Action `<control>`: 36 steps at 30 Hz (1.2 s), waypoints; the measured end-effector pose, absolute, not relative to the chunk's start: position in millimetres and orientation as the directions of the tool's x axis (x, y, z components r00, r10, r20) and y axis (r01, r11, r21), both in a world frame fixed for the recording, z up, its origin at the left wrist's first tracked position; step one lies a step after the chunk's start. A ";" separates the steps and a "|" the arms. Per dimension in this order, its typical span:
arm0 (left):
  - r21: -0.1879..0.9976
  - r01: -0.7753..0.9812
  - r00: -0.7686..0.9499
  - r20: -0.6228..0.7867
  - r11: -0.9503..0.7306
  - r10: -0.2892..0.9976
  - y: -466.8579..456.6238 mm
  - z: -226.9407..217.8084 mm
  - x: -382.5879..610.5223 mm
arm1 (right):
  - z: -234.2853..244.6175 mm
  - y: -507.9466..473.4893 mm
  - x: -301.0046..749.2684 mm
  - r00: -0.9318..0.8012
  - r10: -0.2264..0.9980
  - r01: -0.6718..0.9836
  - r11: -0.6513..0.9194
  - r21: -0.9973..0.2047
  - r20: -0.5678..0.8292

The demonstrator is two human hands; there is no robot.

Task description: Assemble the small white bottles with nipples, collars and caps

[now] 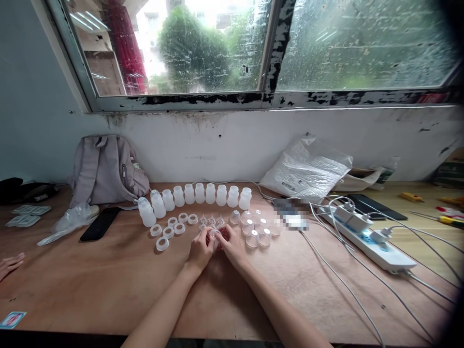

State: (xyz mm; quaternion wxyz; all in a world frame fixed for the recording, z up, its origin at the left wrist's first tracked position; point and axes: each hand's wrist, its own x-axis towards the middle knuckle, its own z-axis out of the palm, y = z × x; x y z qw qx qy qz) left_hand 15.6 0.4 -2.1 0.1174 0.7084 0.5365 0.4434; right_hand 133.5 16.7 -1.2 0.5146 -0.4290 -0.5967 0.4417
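Note:
In the middle of the wooden table (119, 285), my left hand (201, 250) and my right hand (232, 245) meet with fingers bent around a small whitish ring-shaped piece (215, 232). Fingers cover most of it, so I cannot tell whether it is a bottle collar ring with a teat in it. Just beyond my fingertips lie several clear teats (211, 220). White collar rings (168, 232) are spread to the left, and clear domed caps (253, 238) stand to the right. A curved row of milky baby bottles (199, 193) stands behind; the leftmost bottle (146, 212) appears topped.
A grey backpack (105, 169), a black phone (99, 224) and a plastic bag (74, 220) are at the left. Another person's hand (11, 265) rests at the left edge. On the right, a power strip (377, 246) trails cables near a silvery packing bag (308, 166).

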 end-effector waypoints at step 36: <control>0.847 0.417 0.134 0.300 -0.328 0.945 1.7 25.6 -3.6 | 0.6 28.3 146.4 -0.149 0.960 -0.109 0.224 -0.968 0.239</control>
